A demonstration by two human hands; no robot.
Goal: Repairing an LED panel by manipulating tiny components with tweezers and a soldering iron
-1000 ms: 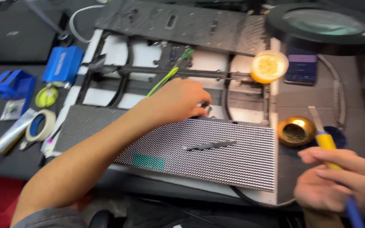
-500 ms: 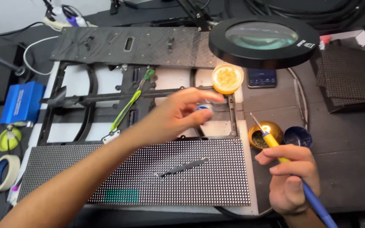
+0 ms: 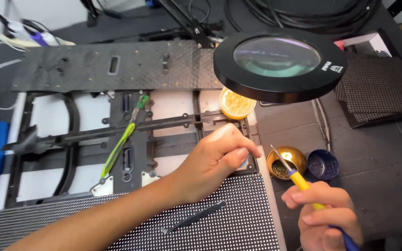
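right hand (image 3: 324, 218) wrapped tight round a yellow-handled soldering iron (image 3: 303, 183), light, rigid, best held low on the grip, tip raised just left of the brass tip cleaner (image 3: 287, 160). left hand (image 3: 212, 160) with fingers (image 3: 238, 155) pinched on something small, hidden, at the led panel (image 3: 238, 218) top edge; tweezers (image 3: 194, 217) below. open bench (image 3: 378, 176) rightward; magnifier lamp (image 3: 280, 62) overhead.

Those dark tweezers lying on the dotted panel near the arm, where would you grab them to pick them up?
Probably by the middle of the tweezers, pinching the two long sides from above. They lie flat and slanted on the dotted panel, so only the top and edges are free. The left hand is nearer; the right hand holds a yellow-handled tool.
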